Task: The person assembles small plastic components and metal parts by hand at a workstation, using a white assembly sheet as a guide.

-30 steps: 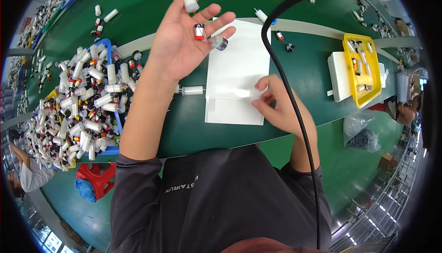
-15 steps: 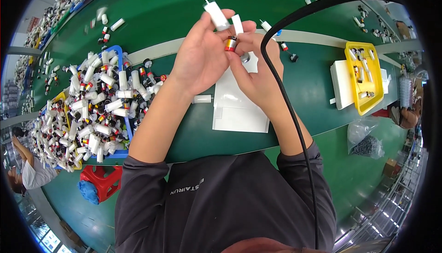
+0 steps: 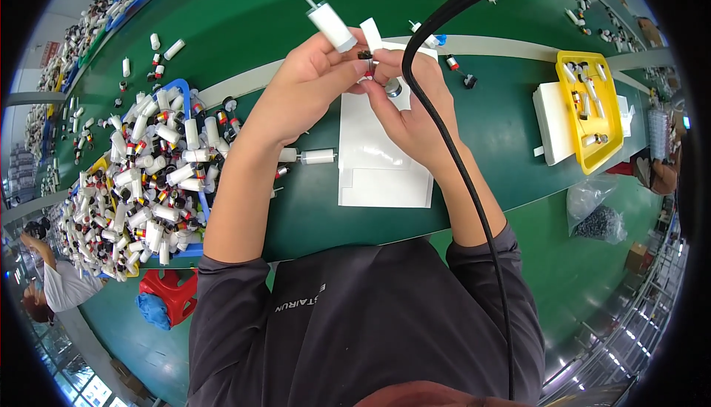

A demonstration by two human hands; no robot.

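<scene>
My left hand [image 3: 307,92] is closed, with a white syringe-like cylinder [image 3: 330,26] tilted up from its fingers, thin tip pointing away to the left. The fingertips of my right hand [image 3: 416,107] pinch a small black and red part [image 3: 369,66] just in front of the left thumb. Both hands meet at this part, and fingers cover most of it. Between the hands a flat white piece [image 3: 370,33] sticks up; which fingers grip it I cannot tell. Beneath the hands lies a white sheet [image 3: 385,177]. Left of it rests another white cylinder [image 3: 320,157] on the green table.
To the left, a blue bin [image 3: 194,96] is heaped with white cylinders and small red and black parts. A yellow tray [image 3: 585,162] with a few cylinders stands at the right beside a white stack [image 3: 552,125]. A black cable [image 3: 463,162] arches across my right arm.
My left hand has turned over and its fingers have closed in toward the small part. The white cylinder has shifted slightly left and remains in the hand.
</scene>
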